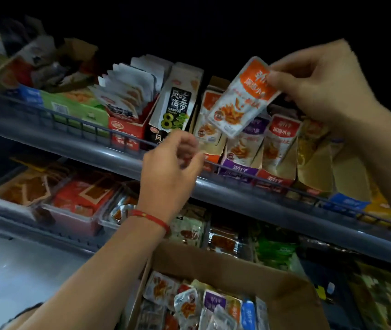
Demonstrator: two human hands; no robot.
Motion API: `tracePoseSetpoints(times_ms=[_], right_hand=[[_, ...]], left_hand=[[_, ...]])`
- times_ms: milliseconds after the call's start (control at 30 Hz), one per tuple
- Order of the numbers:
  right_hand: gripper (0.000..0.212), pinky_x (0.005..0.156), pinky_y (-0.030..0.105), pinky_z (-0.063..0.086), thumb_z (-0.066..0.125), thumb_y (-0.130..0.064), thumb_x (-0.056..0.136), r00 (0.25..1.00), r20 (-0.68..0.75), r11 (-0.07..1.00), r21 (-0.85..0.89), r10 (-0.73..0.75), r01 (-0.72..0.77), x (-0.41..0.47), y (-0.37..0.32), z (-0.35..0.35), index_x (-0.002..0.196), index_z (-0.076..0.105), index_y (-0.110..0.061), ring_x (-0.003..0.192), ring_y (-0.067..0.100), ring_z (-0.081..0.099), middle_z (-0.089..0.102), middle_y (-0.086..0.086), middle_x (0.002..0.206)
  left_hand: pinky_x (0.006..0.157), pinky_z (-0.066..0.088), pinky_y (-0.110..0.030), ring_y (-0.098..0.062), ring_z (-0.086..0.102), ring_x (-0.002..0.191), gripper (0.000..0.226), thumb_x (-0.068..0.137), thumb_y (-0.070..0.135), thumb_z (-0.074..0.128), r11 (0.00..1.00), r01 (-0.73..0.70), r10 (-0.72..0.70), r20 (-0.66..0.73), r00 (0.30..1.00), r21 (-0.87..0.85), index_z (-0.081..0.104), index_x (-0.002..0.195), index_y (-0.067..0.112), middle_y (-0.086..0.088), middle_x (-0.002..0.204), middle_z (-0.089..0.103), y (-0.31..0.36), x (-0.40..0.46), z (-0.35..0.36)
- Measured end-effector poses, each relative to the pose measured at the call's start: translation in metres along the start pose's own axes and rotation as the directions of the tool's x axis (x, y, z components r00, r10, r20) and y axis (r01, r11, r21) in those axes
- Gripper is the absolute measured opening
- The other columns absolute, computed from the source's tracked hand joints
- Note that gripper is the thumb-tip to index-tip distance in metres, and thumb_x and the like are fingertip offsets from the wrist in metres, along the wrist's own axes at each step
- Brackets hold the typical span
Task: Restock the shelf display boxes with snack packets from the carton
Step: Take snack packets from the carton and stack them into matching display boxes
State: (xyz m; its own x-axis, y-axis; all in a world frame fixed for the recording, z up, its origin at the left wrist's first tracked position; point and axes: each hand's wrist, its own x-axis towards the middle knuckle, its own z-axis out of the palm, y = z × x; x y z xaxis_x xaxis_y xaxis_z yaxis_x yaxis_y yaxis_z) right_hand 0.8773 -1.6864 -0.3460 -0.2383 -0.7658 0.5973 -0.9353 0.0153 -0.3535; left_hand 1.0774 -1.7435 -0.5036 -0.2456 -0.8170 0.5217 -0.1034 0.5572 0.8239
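I am pinching the orange-and-white foil snack packet by its top edge in my right hand, above the orange display box; it looks light, limp, slippery; my left hand is hovering loosely curled, empty

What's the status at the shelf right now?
Right hand pinching orange packet above orange box. Left hand empty, curled. Carton below. Nothing blocking.

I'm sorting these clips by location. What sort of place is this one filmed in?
Most likely a shop aisle, perhaps a small grocery or convenience store. Tiered metal shelves carry display boxes of packaged snacks, a carton of mixed packets sits below, and the right hand holds an orange packet at the shelf.
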Motion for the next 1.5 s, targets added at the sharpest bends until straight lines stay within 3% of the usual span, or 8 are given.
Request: tracePoseSetpoints(times_ms=[100, 300, 567, 800, 1033, 1200, 1367, 1500], right_hand=[[0.027, 0.085, 0.016, 0.049, 0.065, -0.036, 0.098, 0.998, -0.02, 0.989, -0.137, -0.06, 0.057, 0.029, -0.007, 0.017, 0.119, 0.074, -0.021, 0.096, 0.0, 0.063, 0.072, -0.008, 0.11], [0.026, 0.093, 0.028, 0.052, 0.062, -0.028, 0.1, 0.991, 0.116, 0.955, -0.277, -0.073, 0.103, 0.055, -0.009, 0.062, 0.124, 0.072, -0.02, 0.108, 0.01, 0.066, 0.072, -0.002, 0.121], [0.025, 0.082, 0.035, 0.054, 0.063, -0.034, 0.099, 0.955, 0.287, 0.9, -0.432, 0.066, 0.067, 0.06, 0.005, 0.1, 0.121, 0.068, -0.023, 0.099, 0.017, 0.066, 0.071, 0.0, 0.113], [0.035, 0.079, 0.037, 0.044, 0.068, -0.037, 0.095, 0.957, 0.236, 0.83, -0.558, 0.168, -0.008, 0.069, 0.007, 0.106, 0.126, 0.058, -0.024, 0.108, 0.026, 0.057, 0.058, 0.006, 0.124], [0.025, 0.08, 0.039, 0.051, 0.064, -0.029, 0.098, 0.985, 0.166, 0.84, -0.54, 0.047, 0.05, 0.06, 0.004, 0.103, 0.122, 0.061, -0.022, 0.106, 0.027, 0.061, 0.063, 0.008, 0.119], [0.018, 0.078, 0.046, 0.058, 0.063, -0.03, 0.097, 0.984, 0.066, 0.841, -0.511, -0.167, 0.178, 0.025, -0.004, 0.078, 0.113, 0.068, -0.022, 0.098, 0.026, 0.067, 0.07, 0.004, 0.11], [0.014, 0.073, 0.041, 0.055, 0.06, -0.033, 0.094, 0.976, 0.043, 0.89, -0.405, -0.211, 0.21, -0.053, -0.001, 0.047, 0.102, 0.069, -0.028, 0.09, 0.021, 0.065, 0.07, -0.004, 0.1], [0.011, 0.068, 0.039, 0.056, 0.059, -0.031, 0.091, 0.979, 0.177, 0.95, -0.276, -0.101, 0.148, -0.136, 0.018, 0.033, 0.096, 0.068, -0.027, 0.079, 0.017, 0.063, 0.068, -0.009, 0.088]], left_hand=[[0.107, 0.044, -0.028, -0.011, 0.057, 0.117, 0.035, 0.082, 0.004, 0.071, 0.903, -0.283, 0.248, 0.146, 0.958, 0.324, 0.066, 0.114, 0.017, 0.003, 0.118, 0.066, -0.007, -0.002, 0.009], [0.124, 0.015, -0.054, -0.024, 0.021, 0.152, 0.064, 0.084, 0.012, 0.065, 0.756, -0.371, 0.153, 0.405, 0.902, 0.54, 0.045, 0.143, 0.023, -0.003, 0.156, 0.039, -0.009, -0.011, 0.021], [0.124, 0.01, -0.055, -0.022, 0.016, 0.153, 0.067, 0.085, 0.012, 0.065, 0.781, -0.335, 0.127, 0.392, 0.911, 0.526, 0.042, 0.146, 0.023, -0.002, 0.157, 0.037, -0.006, -0.011, 0.021], [0.123, 0.013, -0.059, -0.022, 0.017, 0.153, 0.066, 0.083, 0.012, 0.067, 0.783, -0.323, 0.113, 0.389, 0.914, 0.531, 0.045, 0.144, 0.023, -0.003, 0.156, 0.038, -0.006, -0.012, 0.022], [0.125, 0.007, -0.054, -0.02, 0.006, 0.155, 0.079, 0.085, 0.007, 0.065, 0.804, -0.326, 0.118, 0.404, 0.907, 0.497, 0.031, 0.153, 0.029, -0.001, 0.164, 0.024, -0.005, -0.013, 0.019], [0.123, 0.02, -0.053, -0.024, 0.017, 0.153, 0.084, 0.079, 0.004, 0.07, 0.78, -0.378, 0.177, 0.402, 0.898, 0.5, 0.035, 0.151, 0.028, -0.004, 0.164, 0.027, -0.011, -0.017, 0.015], [0.106, 0.044, -0.047, -0.028, 0.049, 0.128, 0.054, 0.075, -0.002, 0.068, 0.775, -0.445, 0.296, 0.364, 0.883, 0.449, 0.062, 0.127, 0.014, -0.006, 0.133, 0.058, -0.008, -0.031, 0.009], [0.087, 0.052, -0.042, -0.027, 0.059, 0.103, 0.035, 0.076, 0.0, 0.068, 0.796, -0.463, 0.292, 0.423, 0.858, 0.39, 0.067, 0.109, 0.012, -0.005, 0.107, 0.065, -0.011, -0.064, 0.013]])
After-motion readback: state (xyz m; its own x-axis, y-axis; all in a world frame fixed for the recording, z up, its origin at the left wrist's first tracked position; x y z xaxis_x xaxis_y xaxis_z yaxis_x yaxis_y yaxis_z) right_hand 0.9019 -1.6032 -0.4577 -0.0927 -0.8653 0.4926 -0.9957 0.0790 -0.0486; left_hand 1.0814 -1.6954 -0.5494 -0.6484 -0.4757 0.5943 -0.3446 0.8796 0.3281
